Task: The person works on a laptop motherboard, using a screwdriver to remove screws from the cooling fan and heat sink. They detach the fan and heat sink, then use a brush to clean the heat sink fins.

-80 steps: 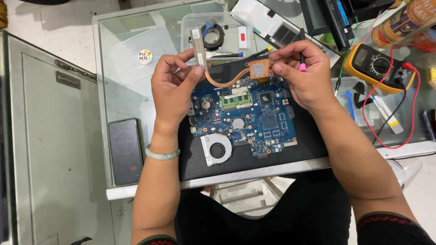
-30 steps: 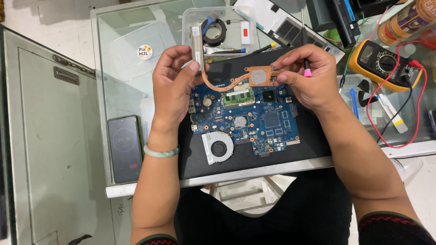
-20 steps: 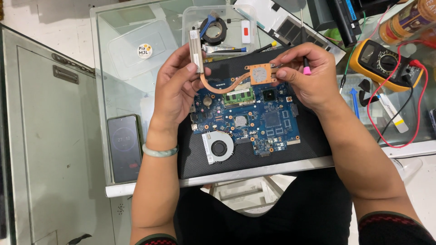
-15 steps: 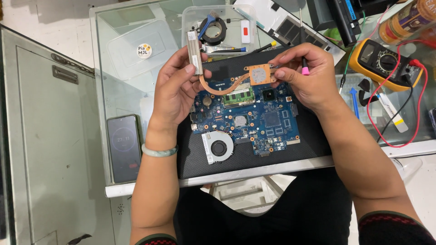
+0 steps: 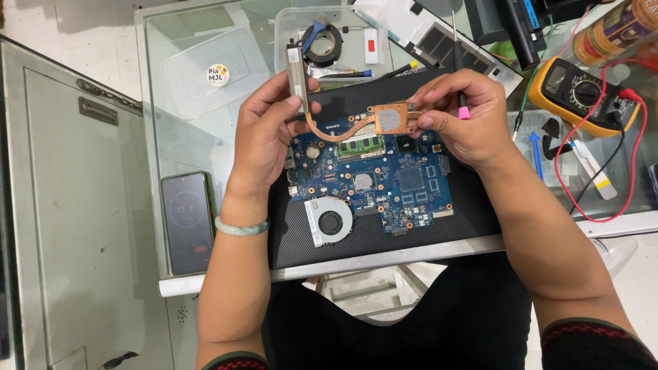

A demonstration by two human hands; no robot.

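Copper heat pipe (image 5: pixel 343 131) pinched at both ends, left hand (image 5: pixel 269 133) gripping fin block, right hand (image 5: pixel 460 116) closed on plate

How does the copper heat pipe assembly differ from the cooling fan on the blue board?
The copper heat pipe assembly is held up in both hands, left hand and right hand; the cooling fan lies at the blue motherboard edge. The assembly is long, curved, copper; the fan is compact, white, with a round black rotor.
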